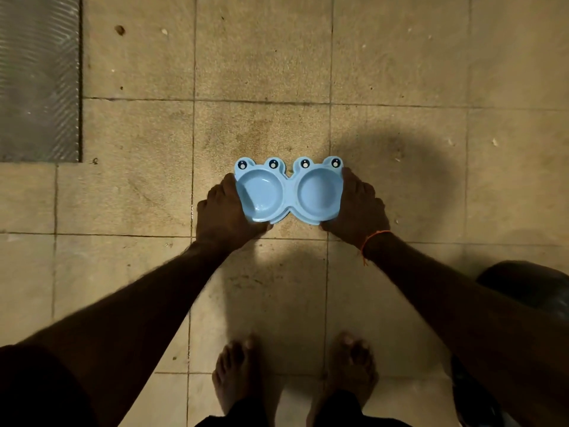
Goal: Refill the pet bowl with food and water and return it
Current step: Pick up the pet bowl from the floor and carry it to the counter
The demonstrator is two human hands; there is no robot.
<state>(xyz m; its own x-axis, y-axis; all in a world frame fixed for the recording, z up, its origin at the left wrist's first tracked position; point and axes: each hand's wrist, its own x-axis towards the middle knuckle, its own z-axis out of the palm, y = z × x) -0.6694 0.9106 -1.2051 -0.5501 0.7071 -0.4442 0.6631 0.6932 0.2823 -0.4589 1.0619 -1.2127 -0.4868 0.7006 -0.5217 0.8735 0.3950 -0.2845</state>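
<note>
A worn tiled floor (277, 72) fills the frame, a grey ribbed mat (37, 78) at its upper left corner and a dark rounded object (529, 285), too dim to identify, at the right edge. A person stands barefoot, arms stretched down and forward. The left hand (226, 209) and right hand (358, 208) each clasp one end of a blue double pet bowl (289, 192) with frog eyes along its far rim, held level over or on the floor; which cannot be told. Both wells look empty and dry. By that showing, the refill has yet to begin: food, water and the return all remain.
</note>
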